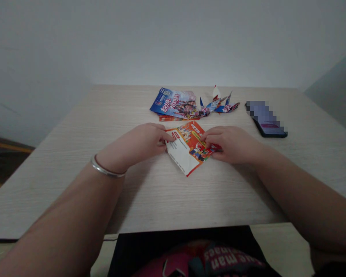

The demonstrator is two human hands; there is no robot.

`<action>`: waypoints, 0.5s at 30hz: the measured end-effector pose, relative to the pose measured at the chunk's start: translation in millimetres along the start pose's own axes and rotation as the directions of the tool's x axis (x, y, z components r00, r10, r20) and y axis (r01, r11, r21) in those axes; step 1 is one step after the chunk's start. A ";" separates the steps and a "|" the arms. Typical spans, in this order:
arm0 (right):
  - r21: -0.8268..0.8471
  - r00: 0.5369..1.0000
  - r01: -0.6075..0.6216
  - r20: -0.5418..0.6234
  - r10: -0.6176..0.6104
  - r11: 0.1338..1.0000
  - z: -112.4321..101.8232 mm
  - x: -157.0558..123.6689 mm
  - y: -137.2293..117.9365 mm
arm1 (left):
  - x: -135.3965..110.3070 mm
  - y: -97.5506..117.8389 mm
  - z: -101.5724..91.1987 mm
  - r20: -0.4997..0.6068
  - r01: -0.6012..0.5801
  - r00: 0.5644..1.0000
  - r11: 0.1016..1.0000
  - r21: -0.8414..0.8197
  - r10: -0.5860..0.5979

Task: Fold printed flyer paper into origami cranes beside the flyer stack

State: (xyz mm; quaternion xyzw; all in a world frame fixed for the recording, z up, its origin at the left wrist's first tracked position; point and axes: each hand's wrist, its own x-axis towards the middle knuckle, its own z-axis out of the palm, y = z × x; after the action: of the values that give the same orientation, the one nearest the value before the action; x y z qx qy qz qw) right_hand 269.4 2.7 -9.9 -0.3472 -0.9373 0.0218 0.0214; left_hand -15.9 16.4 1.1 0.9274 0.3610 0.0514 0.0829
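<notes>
Between my hands is a printed paper sheet, orange and white with cartoon pictures, turned so a corner points toward me. My left hand pinches its left corner, thumb on top. On the right side, my right hand grips the opposite corner with fingers closed over it. The paper is held just over the table or resting on it; I cannot tell which. Beyond it lies a stack of blue printed leaflets. Several folded paper cranes stand beside the stack, made of similar printed paper.
A dark phone with a blurred screen lies at the right of the pale wood-grain table. A wall rises behind the table's far edge. Dark clothing with pink print shows at the near edge.
</notes>
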 end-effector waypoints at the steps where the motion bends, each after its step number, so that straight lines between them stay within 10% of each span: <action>1: 0.003 1.000 -0.004 0.003 0.004 1.000 0.1 -0.1 0.6 | -0.5 -0.8 0.0 0.012 -0.016 1.000 1.000 0.013 0.016; 9: 0.120 0.994 -0.064 -0.082 0.074 0.991 4.9 -0.1 8.3 | -1.4 -1.3 0.4 -0.063 -0.097 0.993 0.993 0.074 0.101; 15: 0.437 0.872 -0.348 -0.174 0.457 0.830 25.1 12.3 5.2 | 5.3 7.6 13.8 -0.044 0.182 0.982 0.983 -0.003 -0.182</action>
State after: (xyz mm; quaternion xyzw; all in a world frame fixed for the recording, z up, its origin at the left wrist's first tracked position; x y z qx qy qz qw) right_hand 262.1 13.9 -34.9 -0.5265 -0.8062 0.1652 0.2133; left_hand -4.8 12.9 -10.8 0.8892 0.4461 0.0639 0.0788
